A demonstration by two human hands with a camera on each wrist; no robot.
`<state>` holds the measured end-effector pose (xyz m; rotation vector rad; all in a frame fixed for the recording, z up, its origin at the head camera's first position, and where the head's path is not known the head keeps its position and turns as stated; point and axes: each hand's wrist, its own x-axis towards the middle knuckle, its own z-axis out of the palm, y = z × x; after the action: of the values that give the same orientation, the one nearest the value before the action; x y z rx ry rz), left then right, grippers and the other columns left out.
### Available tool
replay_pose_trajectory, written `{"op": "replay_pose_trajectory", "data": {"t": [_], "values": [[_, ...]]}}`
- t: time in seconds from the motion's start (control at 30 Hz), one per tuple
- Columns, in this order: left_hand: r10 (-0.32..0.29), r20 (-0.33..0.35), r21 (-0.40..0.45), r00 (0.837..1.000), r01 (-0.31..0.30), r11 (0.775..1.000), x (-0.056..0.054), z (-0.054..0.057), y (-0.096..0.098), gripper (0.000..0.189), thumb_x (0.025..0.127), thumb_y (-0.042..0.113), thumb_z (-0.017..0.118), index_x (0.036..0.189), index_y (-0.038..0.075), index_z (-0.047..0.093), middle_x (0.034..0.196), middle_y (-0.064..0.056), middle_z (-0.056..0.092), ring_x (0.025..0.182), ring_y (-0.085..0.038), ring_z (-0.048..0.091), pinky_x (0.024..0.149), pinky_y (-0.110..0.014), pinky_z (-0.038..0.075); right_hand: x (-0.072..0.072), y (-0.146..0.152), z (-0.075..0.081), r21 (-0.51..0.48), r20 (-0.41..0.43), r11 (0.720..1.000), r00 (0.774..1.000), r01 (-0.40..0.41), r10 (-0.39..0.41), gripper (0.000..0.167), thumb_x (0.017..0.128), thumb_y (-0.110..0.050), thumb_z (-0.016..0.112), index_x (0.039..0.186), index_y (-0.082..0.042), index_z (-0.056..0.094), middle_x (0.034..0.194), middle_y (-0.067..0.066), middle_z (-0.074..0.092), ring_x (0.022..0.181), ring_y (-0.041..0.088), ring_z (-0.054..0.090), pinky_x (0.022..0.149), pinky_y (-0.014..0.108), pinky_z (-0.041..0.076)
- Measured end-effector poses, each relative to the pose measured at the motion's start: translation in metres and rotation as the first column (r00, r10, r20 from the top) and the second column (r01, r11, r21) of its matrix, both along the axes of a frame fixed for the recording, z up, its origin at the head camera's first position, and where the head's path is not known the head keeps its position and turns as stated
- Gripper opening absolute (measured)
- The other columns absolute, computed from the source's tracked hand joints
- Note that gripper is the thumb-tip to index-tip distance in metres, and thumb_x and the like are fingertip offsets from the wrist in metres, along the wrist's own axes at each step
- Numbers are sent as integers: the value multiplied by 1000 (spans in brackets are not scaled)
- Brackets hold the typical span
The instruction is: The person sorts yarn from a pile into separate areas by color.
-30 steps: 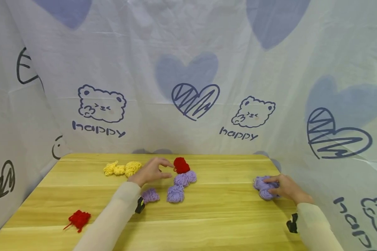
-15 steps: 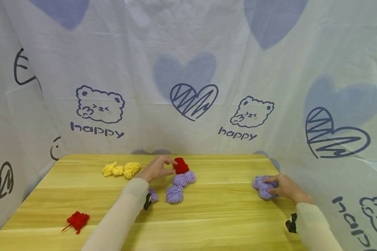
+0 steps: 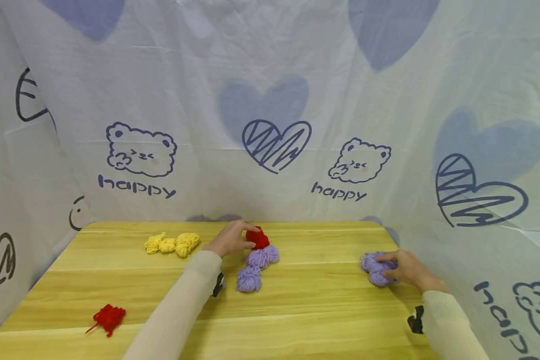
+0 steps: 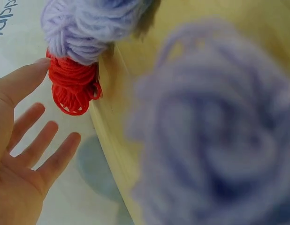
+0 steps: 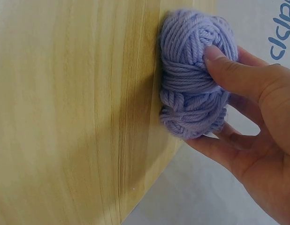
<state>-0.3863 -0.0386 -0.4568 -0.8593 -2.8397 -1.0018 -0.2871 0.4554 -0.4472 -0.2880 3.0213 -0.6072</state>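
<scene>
My left hand (image 3: 231, 240) reaches to a red yarn ball (image 3: 259, 238) at the back middle of the table. In the left wrist view its fingers are spread, with the thumb tip right at the red yarn (image 4: 72, 86). Light purple yarn balls (image 3: 249, 279) lie directly in front of the red one, in a slanting row. Another purple ball (image 4: 220, 126) fills the left wrist view, blurred; the left wrist hides most of it from the head camera. On the right, my right hand (image 3: 409, 271) grips a purple yarn ball (image 5: 192, 70), thumb on top and fingers round its far side.
Yellow yarn balls (image 3: 173, 244) sit in a row at the back left. A loose red yarn bundle (image 3: 109, 319) lies at the front left with a tail trailing. A printed white curtain (image 3: 207, 100) hangs behind and beside the wooden table (image 3: 297, 325).
My left hand has moved rightward, up to the red yarn ball, and its wrist now covers the purple ball beneath it. The right hand keeps its hold in the same place.
</scene>
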Motion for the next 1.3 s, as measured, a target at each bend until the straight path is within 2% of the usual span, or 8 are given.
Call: {"op": "replay_pose_trajectory", "data": {"t": [0.17,0.27,0.37,0.5,0.7,0.9,1.1,1.3], "values": [[20,4,-23,1000,-20,1000,-1,1,8,41,90,12,80,129,7,72,148,-21,56,137,-41,52,112,-53,48,1,1,0,1,-14,1000,1000,-1,1,36,84,-5,82,120,-4,77,136,33,62,129,56,54,106,68,43],[23,13,-24,1000,-23,999,-2,2,11,38,90,11,80,127,6,73,149,-22,54,137,-42,52,111,-54,49,2,0,1,-5,-11,1000,1000,0,0,37,84,-5,82,120,-4,76,136,33,61,129,56,54,107,69,43],[18,11,-35,1000,-17,999,-2,2,15,34,90,11,80,123,6,76,142,-21,59,129,-39,57,108,-52,52,2,0,2,-6,-11,1000,1000,-5,5,37,83,-4,82,120,-4,76,136,33,61,129,57,54,107,69,43],[9,9,-55,1000,-9,998,-5,-1,20,28,88,12,82,116,6,78,125,-16,67,115,-32,62,102,-47,56,2,0,1,-8,-22,1000,1000,-10,10,36,83,-4,82,119,-4,77,135,32,62,128,56,56,106,68,44],[6,8,-69,1000,-6,998,-6,-4,25,21,84,10,86,103,3,80,110,-13,69,107,-28,63,97,-44,58,0,1,-2,-8,-19,1000,1000,-2,2,36,83,-5,82,119,-5,77,136,32,62,129,55,55,107,68,43],[7,-12,-52,1000,-8,999,-7,-8,25,16,83,3,84,98,2,78,109,-15,69,106,-31,63,97,-46,57,0,0,-2,-1,-4,1000,1000,11,-11,38,84,-4,82,121,-5,76,138,32,60,130,56,54,107,68,44],[41,-20,-31,999,-41,999,-10,-14,18,15,84,-3,80,98,2,77,113,-18,67,110,-33,63,100,-48,56,0,-2,-1,7,-18,1000,1000,4,-4,37,83,-5,83,120,-4,76,136,32,62,128,55,55,106,68,44],[56,-7,-5,998,-56,998,-11,-13,10,12,86,-4,77,96,3,76,111,-18,65,101,-31,63,93,-44,59,2,0,-1,-6,-28,1000,1000,0,-1,36,83,-6,83,119,-4,77,134,32,64,127,55,56,106,68,44]]}}
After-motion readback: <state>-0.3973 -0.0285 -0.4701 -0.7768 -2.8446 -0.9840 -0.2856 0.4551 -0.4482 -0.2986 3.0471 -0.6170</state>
